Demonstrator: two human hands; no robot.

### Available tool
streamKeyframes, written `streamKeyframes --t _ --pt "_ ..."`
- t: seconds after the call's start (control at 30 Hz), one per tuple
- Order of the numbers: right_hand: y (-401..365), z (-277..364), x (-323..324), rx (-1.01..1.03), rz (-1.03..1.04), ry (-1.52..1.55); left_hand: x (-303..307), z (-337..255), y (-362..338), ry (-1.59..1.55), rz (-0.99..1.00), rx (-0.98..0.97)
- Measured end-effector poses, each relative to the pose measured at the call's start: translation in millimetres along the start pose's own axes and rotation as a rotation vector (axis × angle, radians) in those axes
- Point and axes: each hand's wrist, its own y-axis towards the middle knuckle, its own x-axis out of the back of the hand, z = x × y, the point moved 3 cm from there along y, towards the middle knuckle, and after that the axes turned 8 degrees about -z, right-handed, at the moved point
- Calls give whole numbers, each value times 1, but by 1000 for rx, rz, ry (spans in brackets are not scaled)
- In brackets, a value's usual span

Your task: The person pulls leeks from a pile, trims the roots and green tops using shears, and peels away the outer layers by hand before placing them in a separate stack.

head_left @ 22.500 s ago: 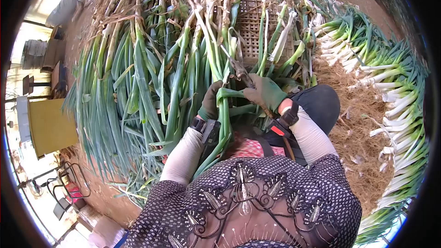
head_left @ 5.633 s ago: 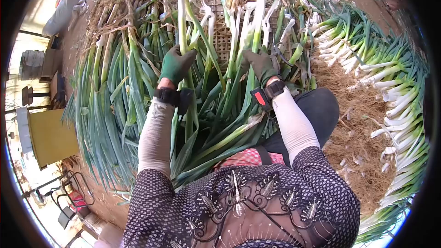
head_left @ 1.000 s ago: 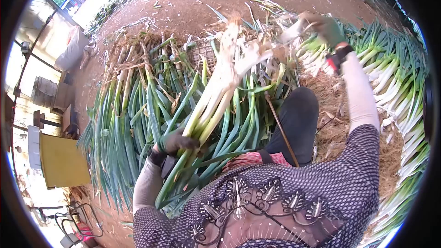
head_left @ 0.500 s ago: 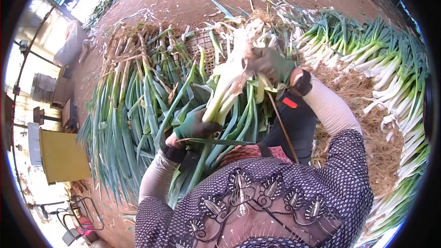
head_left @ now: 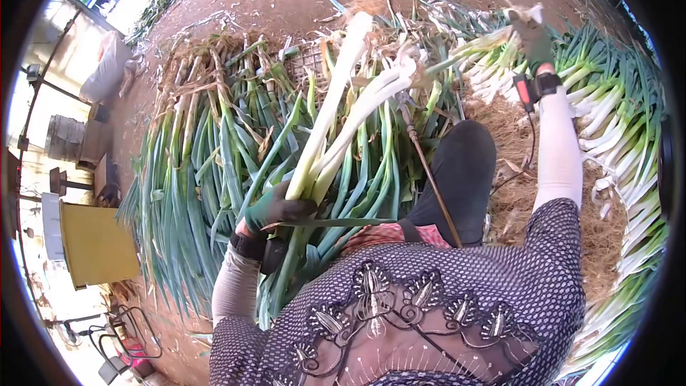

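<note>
My left hand (head_left: 281, 209), in a dark green glove, is wrapped round the green part of a few leeks (head_left: 332, 132), whose white ends point up and away. My right hand (head_left: 532, 39), gloved too, is stretched out to the upper right, closed on a strip of pale peeled leaf (head_left: 486, 44) that trails leftward. Under and left of my left hand lies a big pile of untrimmed leeks (head_left: 207, 164) with brown roots. A thin metal rod (head_left: 434, 179) stands between the held leeks and my dark-clothed knee (head_left: 464, 171).
Cleaned leeks (head_left: 607, 111) lie in a long curved row on the right, beside a heap of brown roots (head_left: 525, 139). A yellow bin (head_left: 100, 243) is at the left, with a metal frame below it. Leaf scraps litter the brown floor (head_left: 286, 0).
My right hand has moved from the held leeks out to the upper right, with peeled leaf in it. The white stalks now show bare and apart. My left hand has shifted slightly left.
</note>
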Motion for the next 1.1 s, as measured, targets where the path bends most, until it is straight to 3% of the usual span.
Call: streamKeyframes --t 0.03,0.07,0.1,0.13,0.2,0.27,0.37,0.57,0.63,0.7,0.73,0.8,0.87,0.97,1.03,1.1 --pt "-10 8 -2 14 80 -106 0 0 4 -6 8 -3" --pt "-7 -17 -26 126 158 61 0 0 7 -11 14 -5" --pt "-46 19 -31 108 207 46 13 18 16 18 0 -16" --pt "-47 5 -47 226 331 178 12 17 16 -1 8 -3" --pt "-56 -12 -80 99 492 597 8 10 12 -35 21 25" --pt "-85 7 -105 -79 483 1029 5 4 8 -45 62 -3" --pt "-118 40 -140 -39 651 1009 -4 -2 1 -34 76 -23" --pt "-160 66 -200 -65 732 1070 -15 -9 -3 -33 96 -1" --pt "-156 69 -204 156 666 904 -5 0 -1 6 116 -25" --pt "-133 64 -199 733 391 385 -4 -5 -7 -36 122 -49" --pt "-113 56 -193 849 257 220 -3 -9 -11 -55 94 -43" --pt "-71 32 -175 565 197 218 0 -13 -16 -97 42 -29" --pt "-34 6 -141 -251 191 685 6 0 -10 -28 58 -11" --pt "-2 -9 -106 -296 92 981 12 22 8 160 42 28" --pt "-15 11 -75 -257 93 1051 12 22 12 118 41 59" --pt "-38 30 -71 -238 265 1075 11 20 18 77 36 85"
